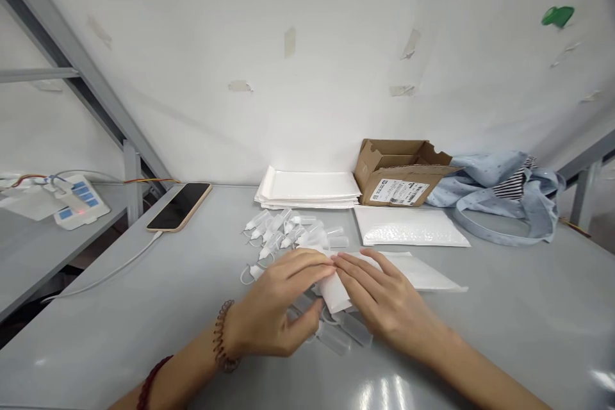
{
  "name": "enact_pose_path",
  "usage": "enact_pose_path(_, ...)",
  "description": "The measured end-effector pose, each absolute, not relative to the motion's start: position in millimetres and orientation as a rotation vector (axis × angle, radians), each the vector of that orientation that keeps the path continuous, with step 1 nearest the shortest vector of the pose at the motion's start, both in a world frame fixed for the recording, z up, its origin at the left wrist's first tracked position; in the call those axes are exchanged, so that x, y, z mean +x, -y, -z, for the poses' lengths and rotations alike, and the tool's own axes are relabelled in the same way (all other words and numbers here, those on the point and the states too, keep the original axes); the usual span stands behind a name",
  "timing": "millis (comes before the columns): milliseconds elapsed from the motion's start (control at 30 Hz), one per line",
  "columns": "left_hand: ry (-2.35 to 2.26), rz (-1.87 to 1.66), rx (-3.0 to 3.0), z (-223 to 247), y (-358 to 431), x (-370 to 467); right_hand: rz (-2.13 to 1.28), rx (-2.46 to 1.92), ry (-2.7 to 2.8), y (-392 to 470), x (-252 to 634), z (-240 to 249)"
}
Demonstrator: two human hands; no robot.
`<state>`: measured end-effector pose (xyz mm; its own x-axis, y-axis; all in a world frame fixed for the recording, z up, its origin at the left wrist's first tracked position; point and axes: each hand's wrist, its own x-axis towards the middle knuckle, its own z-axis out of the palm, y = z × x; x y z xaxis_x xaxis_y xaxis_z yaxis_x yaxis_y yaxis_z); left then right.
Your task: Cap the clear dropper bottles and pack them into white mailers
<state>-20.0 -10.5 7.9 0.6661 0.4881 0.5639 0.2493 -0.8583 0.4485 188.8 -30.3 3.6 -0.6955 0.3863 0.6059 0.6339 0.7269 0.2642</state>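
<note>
On the grey table, a white padded envelope [413, 271] lies with its left end between my two hands. My left hand [283, 301] curves over that end, its fingertips touching those of the other hand and its thumb held apart below. My right hand [384, 291] rests on the envelope with its fingers extended. What is under the fingers is partly hidden. Several small clear plastic bottles [276, 224] with white caps are scattered behind my left hand, and more clear bottles [334, 337] lie under and in front of the hands.
Behind are stacked white envelopes [307, 186], an open cardboard box [396, 173] and another padded envelope [410, 226]. A light blue cloth bag [504, 198] is at the right. A phone [180, 207] on a charging cable and a white power strip [81, 202] are at the left.
</note>
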Motion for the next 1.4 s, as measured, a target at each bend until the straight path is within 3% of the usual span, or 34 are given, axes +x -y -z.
enact_pose_path(200, -0.668, -1.118, 2.916, 10.8, 7.7, -14.0, 0.523, -0.745, 2.363, 32.2, 189.8, -6.3)
enact_pose_path(367, -0.784, -1.08, 2.716, 12.8, 9.7, -14.0, 0.508, -0.859, 2.283, 24.7, 199.8, -13.7)
enact_pose_path(600, -0.894, -1.107, 2.417, 2.9, 8.6, -12.4, 0.211, -0.962, 2.221, 13.0, 219.1, -20.7)
enact_pose_path(800, -1.112, -0.882, 2.056, 1.7, 8.7, -11.5, 0.565, -0.944, 2.189, 18.0, 208.9, -19.0)
enact_pose_path(967, -1.018, -0.786, 1.785, -1.2, 12.6, -6.6, 0.766, -0.847, 2.441, 34.9, 186.4, -9.4)
enact_pose_path(1167, -0.949, -0.75, 1.632, -5.9, 15.6, -4.9, 0.754, -1.139, 2.516, 29.8, 192.7, -9.5)
enact_pose_path(1400, -0.805, -0.716, 1.463, -6.9, 10.1, -4.2, 0.855, -1.131, 2.42, 8.5, 222.8, -14.2)
